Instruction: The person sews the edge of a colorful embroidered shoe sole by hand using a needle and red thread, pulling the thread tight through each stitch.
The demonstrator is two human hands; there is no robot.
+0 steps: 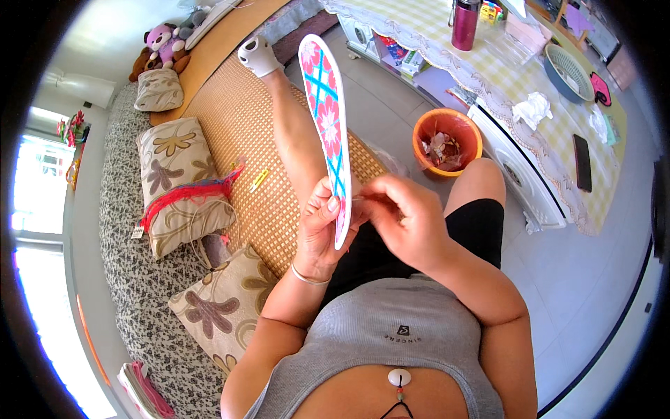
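Note:
My left hand (317, 227) is closed around the lower end of an insole (328, 122), its thumb resting on the patterned face. The insole stands nearly upright, white-edged, with pink flowers and crossing blue lines. Close against its right edge is my right hand (412, 220), with thumb and fingers pinched together. Whatever those fingers hold is too small or hidden to make out. On the woven mat to the left lies a small yellow tool (259, 180). A bundle of red and blue threads (192, 199) is draped over a patterned cushion (167, 150).
An orange bin (449, 115) with a plastic liner and scraps stands on the floor at right. The checked tablecloth (488, 66) holds a purple flask (465, 24), a basket (569, 75), crumpled tissue (532, 110) and a phone (582, 163). Another cushion (223, 300) lies left of me.

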